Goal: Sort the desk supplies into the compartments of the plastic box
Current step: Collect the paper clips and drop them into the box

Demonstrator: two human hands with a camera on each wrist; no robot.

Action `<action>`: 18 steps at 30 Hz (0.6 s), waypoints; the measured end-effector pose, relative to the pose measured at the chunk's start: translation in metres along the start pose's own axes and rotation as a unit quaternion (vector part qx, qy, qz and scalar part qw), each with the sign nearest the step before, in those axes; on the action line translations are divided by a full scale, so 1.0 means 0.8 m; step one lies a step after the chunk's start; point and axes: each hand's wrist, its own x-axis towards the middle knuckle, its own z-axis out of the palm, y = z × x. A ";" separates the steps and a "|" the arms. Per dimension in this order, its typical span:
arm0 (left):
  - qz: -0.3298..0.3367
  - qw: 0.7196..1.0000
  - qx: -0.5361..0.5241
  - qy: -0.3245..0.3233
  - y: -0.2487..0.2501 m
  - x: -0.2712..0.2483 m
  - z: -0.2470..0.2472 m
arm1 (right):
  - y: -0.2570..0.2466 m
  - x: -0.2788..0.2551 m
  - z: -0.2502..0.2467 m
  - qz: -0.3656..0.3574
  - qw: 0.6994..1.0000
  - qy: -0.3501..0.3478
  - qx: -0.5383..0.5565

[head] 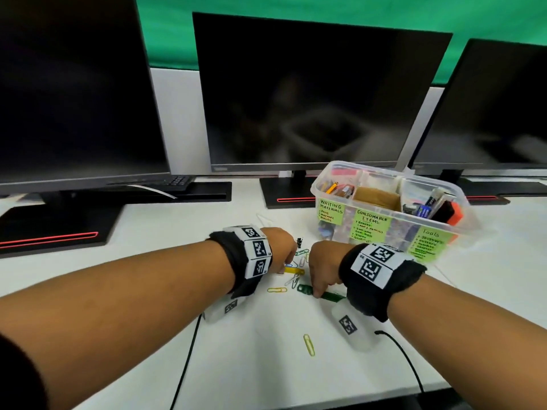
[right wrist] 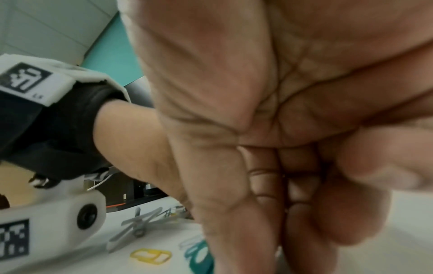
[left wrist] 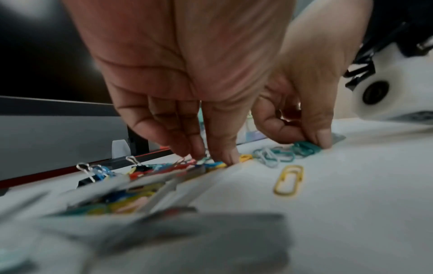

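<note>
While both hands work low over the counter (head: 488, 276), each view adds something:

Head view: the left hand (head: 279, 247) and right hand (head: 324, 269) sit knuckles-up, close together, over a scatter of paper clips (head: 293, 281); the fingertips are hidden under the hands.

Left wrist view: the left hand (left wrist: 187, 74) points down, its fingers (left wrist: 225, 148) drawn together with the tips on a heap of coloured clips (left wrist: 182, 166); whether they pinch one I cannot tell. Beyond it the right hand (left wrist: 304, 92) has thumb and fingers closed on a teal clip (left wrist: 304, 147) lying on the counter. Two binder clips (left wrist: 93, 171) with wire handles lie at the left end of the heap, unseen from the head.

Right wrist view: the right hand (right wrist: 269, 129) fills the frame, fingers (right wrist: 302, 213) curled tight together; a teal clip (right wrist: 199, 254) lies at the thumb, a yellow clip (right wrist: 151, 255) just beside it.

Loose clips: one yellow clip (head: 308, 344) lies apart, nearer the person; a green clip (head: 305, 289) lies at the right thumb.

Plastic box (head: 393, 184): clear, standing on the counter beyond the right hand, near the middle monitor (head: 310, 93); green labels (head: 330, 211) on its front read Writing Materials, Consumable Items, Tools. Pens, a brown roll and dark tools show in its compartments.
</note>
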 end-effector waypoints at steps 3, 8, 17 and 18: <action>0.003 1.000 -0.001 0.002 0.001 0.003 0.004 | 0.003 -0.001 -0.002 -0.004 1.000 0.026 0.000; -0.004 1.000 -0.009 0.009 0.000 0.005 0.014 | 0.013 0.011 -0.012 0.009 0.993 0.098 0.065; -0.031 0.992 -0.105 0.060 -0.021 0.007 0.005 | 0.006 0.020 -0.012 -0.026 0.981 0.162 0.100; -0.042 0.990 -0.115 0.072 -0.027 0.004 0.001 | 0.003 0.021 -0.012 -0.035 0.980 0.162 0.108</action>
